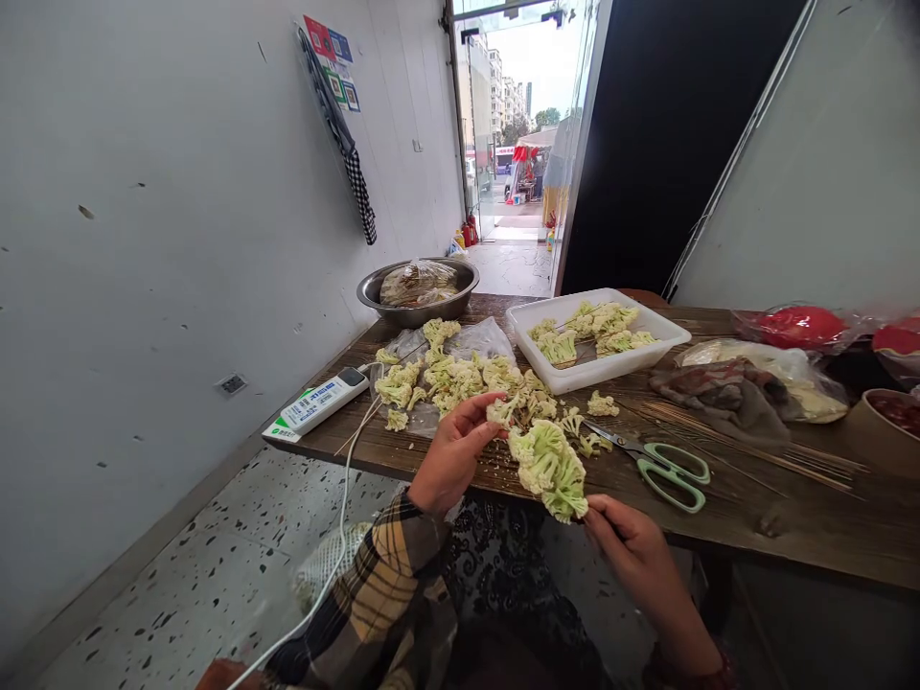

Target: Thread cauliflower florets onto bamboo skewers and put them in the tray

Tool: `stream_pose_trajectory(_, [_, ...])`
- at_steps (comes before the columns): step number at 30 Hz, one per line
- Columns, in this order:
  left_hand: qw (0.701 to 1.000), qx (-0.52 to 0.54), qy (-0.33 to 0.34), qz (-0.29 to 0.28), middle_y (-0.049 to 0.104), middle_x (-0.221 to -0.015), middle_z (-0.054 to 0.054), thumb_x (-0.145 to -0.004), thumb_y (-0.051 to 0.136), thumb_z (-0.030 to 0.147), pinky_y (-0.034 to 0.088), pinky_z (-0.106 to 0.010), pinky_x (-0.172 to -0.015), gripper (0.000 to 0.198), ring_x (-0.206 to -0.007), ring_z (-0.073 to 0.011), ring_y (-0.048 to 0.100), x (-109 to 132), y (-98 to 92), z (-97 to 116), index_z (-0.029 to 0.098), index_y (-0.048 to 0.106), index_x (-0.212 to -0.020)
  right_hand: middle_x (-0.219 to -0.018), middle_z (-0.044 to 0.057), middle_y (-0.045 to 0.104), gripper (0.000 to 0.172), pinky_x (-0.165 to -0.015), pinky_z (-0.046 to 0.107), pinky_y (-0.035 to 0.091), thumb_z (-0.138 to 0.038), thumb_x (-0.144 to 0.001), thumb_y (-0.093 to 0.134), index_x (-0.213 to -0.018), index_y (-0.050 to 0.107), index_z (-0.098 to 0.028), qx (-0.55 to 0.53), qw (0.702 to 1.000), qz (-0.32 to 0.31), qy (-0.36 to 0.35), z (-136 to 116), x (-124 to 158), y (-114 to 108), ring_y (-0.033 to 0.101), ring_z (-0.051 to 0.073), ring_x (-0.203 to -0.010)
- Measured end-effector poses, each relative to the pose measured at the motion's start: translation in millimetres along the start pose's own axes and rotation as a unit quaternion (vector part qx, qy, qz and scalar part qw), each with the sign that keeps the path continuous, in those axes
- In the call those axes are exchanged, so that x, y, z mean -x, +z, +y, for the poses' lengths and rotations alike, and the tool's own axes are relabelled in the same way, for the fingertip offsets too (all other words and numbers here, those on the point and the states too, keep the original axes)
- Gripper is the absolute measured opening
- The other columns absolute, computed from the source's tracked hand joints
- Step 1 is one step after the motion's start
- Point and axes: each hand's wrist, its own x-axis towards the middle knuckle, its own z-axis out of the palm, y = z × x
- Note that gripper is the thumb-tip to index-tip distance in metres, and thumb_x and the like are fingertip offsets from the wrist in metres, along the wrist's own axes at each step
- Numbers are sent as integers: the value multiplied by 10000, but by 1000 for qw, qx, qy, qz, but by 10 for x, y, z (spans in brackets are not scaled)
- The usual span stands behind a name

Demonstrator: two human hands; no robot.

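Low at the frame's centre, the left hand (452, 452) pinched a floret (501, 411) over the table (791, 517) edge. The right hand (631, 539) was closed on the cauliflower cluster (550, 468) beside it, and green scissors (668, 468) lay just right.

Rough wooden table (791, 537), shiny metal bowl (374, 287), glossy white plastic tray (575, 374).

Left grip (452, 452) forward, fingertips (492, 412) pinched together; right grip (632, 548) lower and nearer, fingers curled tight.
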Motion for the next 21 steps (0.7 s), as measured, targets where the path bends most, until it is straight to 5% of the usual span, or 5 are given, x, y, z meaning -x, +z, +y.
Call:
stream_pose_trajectory(6, [999, -30, 27, 15, 578, -1029, -44, -742, 704, 256, 488, -284, -766, 361, -831, -136, 519, 6, -59, -38, 207, 638, -1094, -588, -27, 457, 331, -529, 235, 337, -395, -928, 420, -694, 543, -196, 14, 1000, -11, 4, -17, -5, 27, 458, 125, -536])
stream_pose_trajectory(21, [998, -43, 44, 10, 597, -941, -22, -721, 729, 213, 425, -230, -762, 281, -847, -121, 527, -3, -162, -124, 185, 635, -985, -579, -38, 453, 304, -533, 234, 342, -390, -933, 421, -835, 606, -170, 31, 999, -16, -3, -40, 3, 61, 460, 122, -533])
